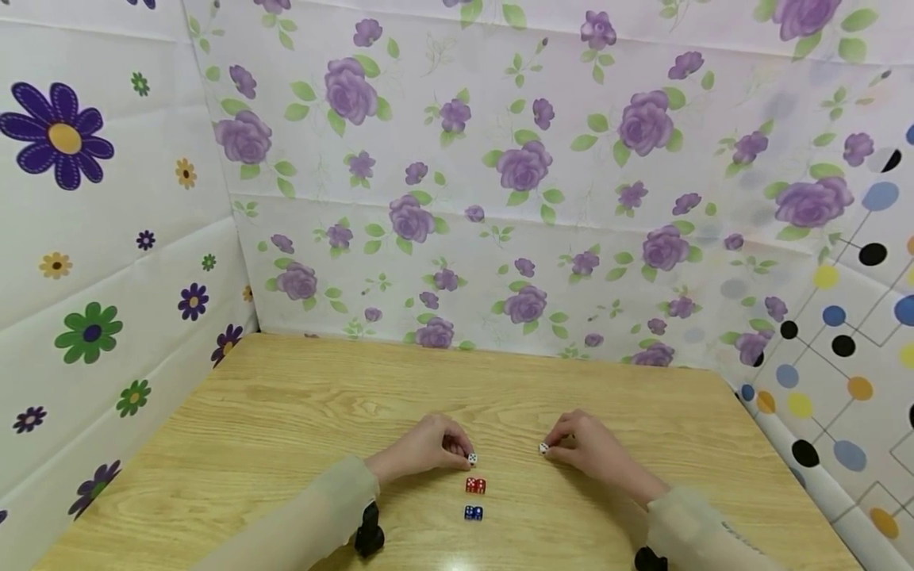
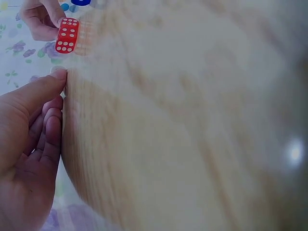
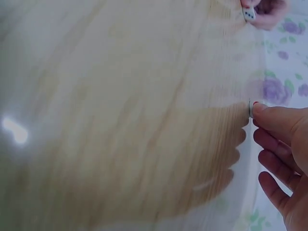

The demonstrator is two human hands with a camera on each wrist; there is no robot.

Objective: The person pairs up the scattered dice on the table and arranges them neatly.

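Observation:
My left hand pinches a white die between thumb and fingertips, just above the wooden table. To its right, my right hand pinches a second white die by thumb and finger; a gap separates the two dice. Closer to me, two red dice lie side by side, and nearer still sit two blue dice, also side by side. In the left wrist view the red dice show white pips beyond my thumb. Only a sliver of the right die shows in the right wrist view.
The wood-grained table spreads around both hands. A cloth with purple roses hangs behind it, a flowered cloth at left and a dotted cloth at right. Black wrist straps sit over the sleeves.

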